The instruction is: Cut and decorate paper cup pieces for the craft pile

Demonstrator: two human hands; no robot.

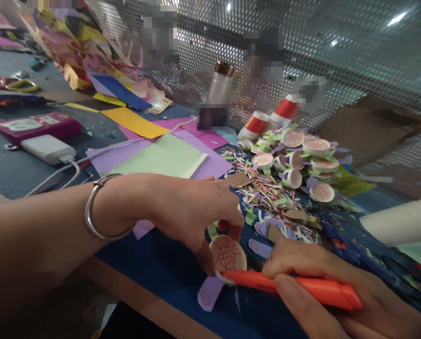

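A small round white paper disc (230, 254) with a grid and short lines drawn in orange-red lies at the table's near edge. My left hand (199, 212), a silver bangle on its wrist, pinches the disc's left and far edges between thumb and fingers. A purple paper strip (210, 293) sticks out below it and a green one (213, 230) above. My right hand (323, 278) grips an orange-red marker (302, 286), its tip touching the disc's lower edge. Between the hands is another purple paper piece (259, 248) with a red mark.
Similar discs (293, 138) are heaped behind, beside paper scraps (266, 193) and two red-and-white cups (255, 125). Coloured sheets (161, 157), a white charger (48, 148) with cable, a magenta box (37, 126) and scissors (19, 84) lie left. A perforated metal screen (196, 42) borders the back.
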